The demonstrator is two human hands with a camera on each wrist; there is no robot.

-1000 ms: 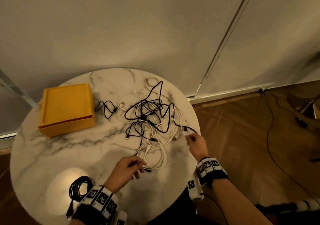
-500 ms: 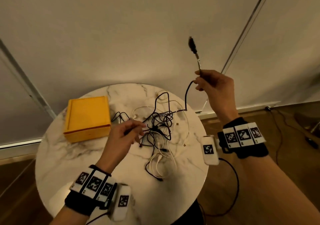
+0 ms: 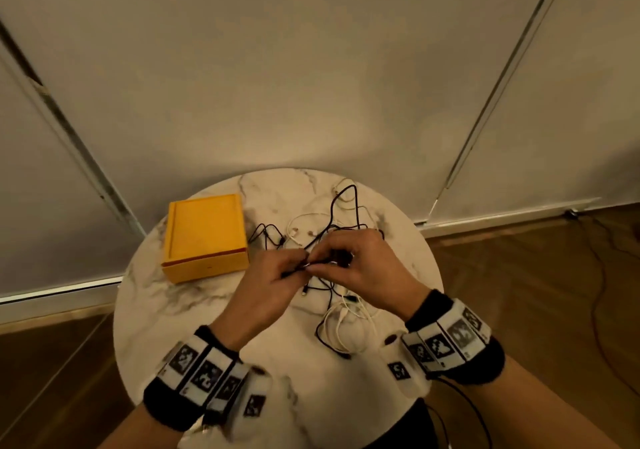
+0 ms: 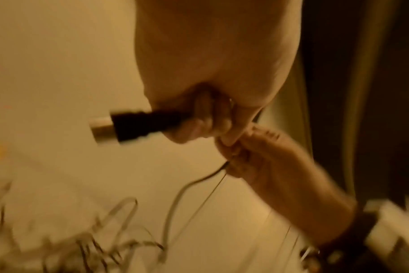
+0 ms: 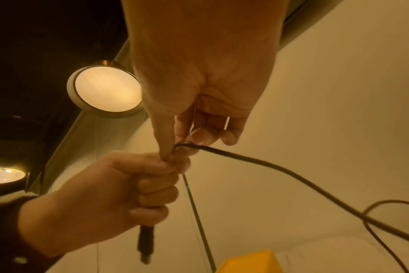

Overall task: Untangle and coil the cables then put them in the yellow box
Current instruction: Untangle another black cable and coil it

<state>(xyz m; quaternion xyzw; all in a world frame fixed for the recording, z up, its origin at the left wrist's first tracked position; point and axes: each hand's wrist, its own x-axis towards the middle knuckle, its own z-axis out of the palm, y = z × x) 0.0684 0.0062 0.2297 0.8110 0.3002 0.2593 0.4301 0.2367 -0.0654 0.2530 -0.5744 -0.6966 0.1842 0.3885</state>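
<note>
A tangle of black and white cables (image 3: 341,230) lies on the round marble table (image 3: 180,310), right of the shut yellow box (image 3: 204,232). Both hands meet just above the tangle. My left hand (image 3: 294,270) makes a fist round the black cable's end, and its black USB plug (image 4: 138,125) sticks out of the fist. My right hand (image 3: 325,261) touches the left and pinches the same black cable (image 5: 257,162) between thumb and finger. From there the cable runs down into the tangle. A corner of the yellow box (image 5: 250,262) shows below.
Loops of white cable (image 3: 346,327) lie on the table nearer me. The table stands against a pale wall with wooden floor on both sides. A thin cord (image 3: 602,275) trails across the floor at the right. Two round lamps (image 5: 105,90) glow overhead.
My right hand, raised high with a black plug half a second ago, has come down to meet the left hand over the tangle. The left hand now grips a black plug.
</note>
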